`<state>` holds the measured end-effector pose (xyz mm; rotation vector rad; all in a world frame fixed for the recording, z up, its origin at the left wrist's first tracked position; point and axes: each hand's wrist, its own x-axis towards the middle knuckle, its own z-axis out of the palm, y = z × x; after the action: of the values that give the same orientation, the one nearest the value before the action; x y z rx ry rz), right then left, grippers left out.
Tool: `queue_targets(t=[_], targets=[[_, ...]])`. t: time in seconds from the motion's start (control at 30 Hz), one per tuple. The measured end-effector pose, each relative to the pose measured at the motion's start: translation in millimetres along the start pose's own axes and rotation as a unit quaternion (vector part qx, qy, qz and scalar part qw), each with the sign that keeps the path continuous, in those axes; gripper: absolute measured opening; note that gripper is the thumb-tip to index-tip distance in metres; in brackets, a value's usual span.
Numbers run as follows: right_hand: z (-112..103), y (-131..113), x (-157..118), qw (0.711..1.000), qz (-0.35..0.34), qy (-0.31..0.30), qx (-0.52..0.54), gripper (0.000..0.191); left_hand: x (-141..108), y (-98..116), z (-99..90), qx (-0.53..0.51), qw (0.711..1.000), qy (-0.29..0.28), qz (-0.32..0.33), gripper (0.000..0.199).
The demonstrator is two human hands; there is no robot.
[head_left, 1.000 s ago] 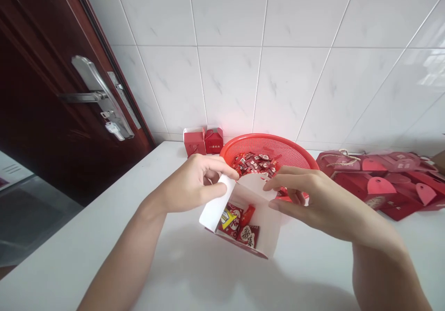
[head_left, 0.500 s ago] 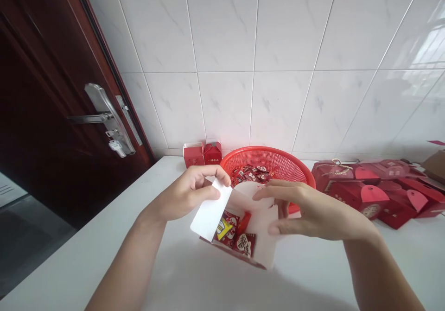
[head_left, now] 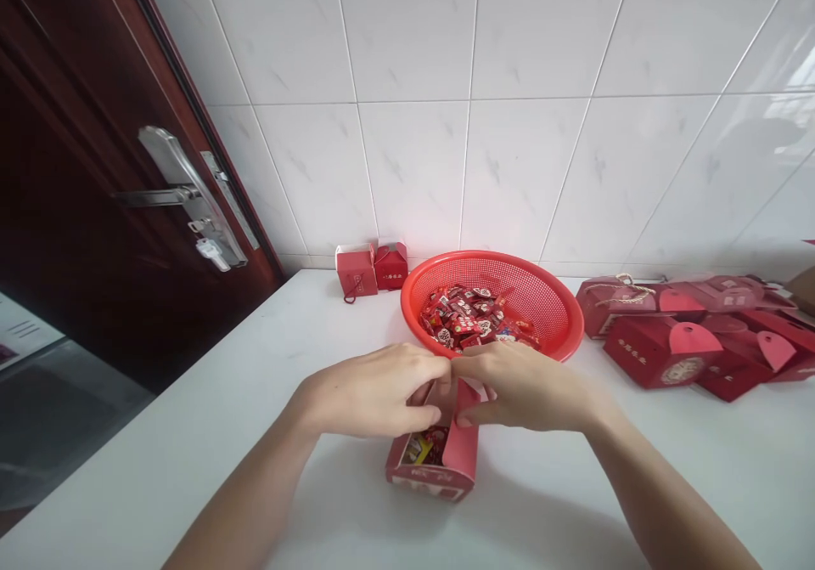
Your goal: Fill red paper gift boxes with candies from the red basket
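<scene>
A red paper candy box [head_left: 433, 478] stands upright on the white tabletop in front of me, partly open at the top. Wrapped candies [head_left: 428, 448], one of them yellow, show through the gap. My left hand [head_left: 382, 390] is closed at the box's far left upper edge, thumb over the opening. On the other side my right hand [head_left: 525, 387] pinches the right flap, which leans inward over the candies. The fingertips of both hands meet near the far end and hide the flaps there. Just behind them sits a red plastic basket [head_left: 548, 298] holding many wrapped candies.
Two small red boxes [head_left: 357, 271] stand against the tiled wall at the back left. Several closed red boxes [head_left: 662, 349] are grouped at the right. A dark red door [head_left: 76, 128] with a metal handle is at the left, beyond the table edge.
The box has turned, with its printed end now towards me, and its flaps are folded inward. Both hands have come together over its far end. The view has tilted slightly down.
</scene>
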<state>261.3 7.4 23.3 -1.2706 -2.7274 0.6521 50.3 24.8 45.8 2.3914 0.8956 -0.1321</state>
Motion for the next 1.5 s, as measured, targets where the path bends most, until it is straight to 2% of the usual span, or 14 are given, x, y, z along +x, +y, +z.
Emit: queue_targets(t=[0.07,0.2,0.3,0.4,0.53,0.73,0.83,1.0,1.13,1.2,1.33,1.5], targets=[[4.0,-2.5,3.4,1.000,0.011,0.008,-0.019,0.008,0.6,0.2,0.6,-0.008,1.000,-0.017,-0.012,0.013],[11.3,-4.7,6.8,0.999,0.025,0.016,-0.040,0.023,-3.6,-1.6,-1.8,-0.051,0.997,-0.048,-0.034,0.043],[15.0,-7.9,9.2,0.997,0.034,0.017,-0.066,0.034,-7.2,-4.2,-3.7,-0.048,0.996,-0.074,-0.030,0.056],[16.2,-11.8,12.0,0.996,0.050,0.007,-0.079,0.041,-9.1,-7.3,-1.5,-0.015,0.996,-0.083,0.006,0.055],[18.8,-12.1,14.7,0.995,0.056,0.012,-0.087,0.051,-9.4,-7.8,6.8,0.019,0.997,-0.065,0.040,0.046],[22.0,-7.6,15.0,0.992,0.040,-0.005,-0.116,0.035,-3.0,0.1,14.8,0.038,0.993,-0.066,0.086,0.041],[19.8,-8.0,13.1,0.993,0.042,-0.029,-0.104,0.029,-0.6,6.2,16.5,0.025,0.995,-0.070,0.065,0.031],[19.0,-8.6,9.2,0.991,0.041,-0.031,-0.124,0.018,-5.2,18.7,33.4,0.026,0.999,-0.016,0.011,0.017],[20.0,-7.5,8.9,0.987,0.038,-0.036,-0.153,0.018,-12.5,26.8,58.2,0.028,0.998,0.047,0.018,0.025],[19.3,-7.7,8.9,0.987,0.040,-0.034,-0.155,0.020,-15.8,28.9,66.3,-0.001,0.997,0.081,-0.002,0.025],[19.1,-11.5,5.9,0.986,0.067,-0.021,-0.150,0.018,-21.9,29.5,68.4,-0.041,0.989,0.133,-0.045,0.033],[32.5,-12.2,-4.2,0.985,0.118,0.050,-0.113,0.007,-26.7,30.7,68.1,-0.027,0.985,0.166,-0.039,0.035]])
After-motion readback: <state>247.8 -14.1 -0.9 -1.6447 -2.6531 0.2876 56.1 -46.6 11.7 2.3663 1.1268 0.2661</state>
